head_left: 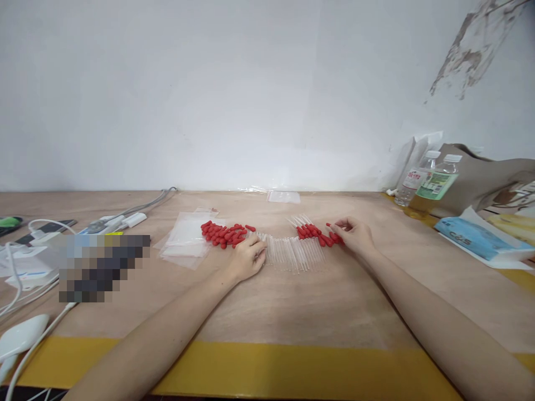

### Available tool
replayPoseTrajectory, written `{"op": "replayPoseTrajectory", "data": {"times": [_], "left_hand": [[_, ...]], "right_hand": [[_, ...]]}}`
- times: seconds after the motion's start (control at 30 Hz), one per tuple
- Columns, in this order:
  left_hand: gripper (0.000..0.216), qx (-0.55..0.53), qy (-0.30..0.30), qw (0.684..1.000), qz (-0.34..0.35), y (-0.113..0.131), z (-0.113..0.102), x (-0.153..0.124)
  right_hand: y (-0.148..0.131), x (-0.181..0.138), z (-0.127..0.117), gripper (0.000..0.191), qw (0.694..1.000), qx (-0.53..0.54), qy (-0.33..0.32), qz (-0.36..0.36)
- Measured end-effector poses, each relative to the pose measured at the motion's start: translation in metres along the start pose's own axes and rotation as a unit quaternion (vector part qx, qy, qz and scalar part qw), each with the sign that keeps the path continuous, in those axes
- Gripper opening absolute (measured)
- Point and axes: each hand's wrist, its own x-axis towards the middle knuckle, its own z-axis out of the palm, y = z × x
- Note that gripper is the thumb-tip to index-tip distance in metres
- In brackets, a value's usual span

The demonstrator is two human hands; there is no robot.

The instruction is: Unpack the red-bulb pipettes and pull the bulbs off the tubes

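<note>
Many thin clear glass dropper tubes (292,255) lie side by side in a row on the table. At the row's left end my left hand (249,257) rests with curled fingers; what they hold, if anything, is hidden. Just left of it is a pile of red rubber bulbs (221,236). Beyond the tubes' right end, my right hand (353,234) pinches a red rubber bulb (329,225) between thumb and fingertips. More red bulbs (326,240) lie beside and under that hand. Behind the row sit several droppers (307,229) with red bulbs joined to pale tubes.
Clear plastic bags (184,236) are stacked left of the bulb pile. Cables, a power strip (111,224) and white chargers (33,266) crowd the left side. Two bottles (437,184), a blue tissue pack (472,234) and a grey bag (476,175) stand on the right. A wall closes the back.
</note>
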Motion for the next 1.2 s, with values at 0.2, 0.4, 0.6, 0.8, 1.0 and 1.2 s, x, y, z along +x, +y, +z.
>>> {"op": "replayPoseTrajectory", "data": {"times": [0.2,0.4,0.6,0.8,1.0,1.2], "left_hand": [[0.021,-0.021,-0.004,1.000,-0.014,0.006,-0.002,-0.003],[0.038,0.022,-0.055,0.998,-0.014,0.005,-0.014,-0.002],[0.054,0.013,-0.140,0.990,0.023,-0.004,-0.017,-0.001],[0.056,0.009,-0.147,0.989,0.019,-0.001,-0.019,-0.001],[0.068,0.001,-0.133,0.991,-0.003,-0.004,-0.017,-0.004],[0.055,0.045,-0.067,0.996,-0.034,-0.007,-0.010,-0.005]], "right_hand": [[-0.007,-0.003,0.002,0.031,0.997,-0.062,-0.046,-0.006],[-0.012,-0.003,-0.001,0.034,0.996,-0.082,-0.032,0.018],[-0.036,0.006,0.001,0.028,0.992,-0.099,-0.073,0.006],[-0.063,0.006,0.018,0.030,0.973,-0.192,-0.107,-0.068],[-0.075,0.002,0.023,0.025,0.970,-0.222,-0.075,-0.064],[-0.094,-0.010,0.011,0.024,0.982,-0.141,-0.038,-0.120]]}}
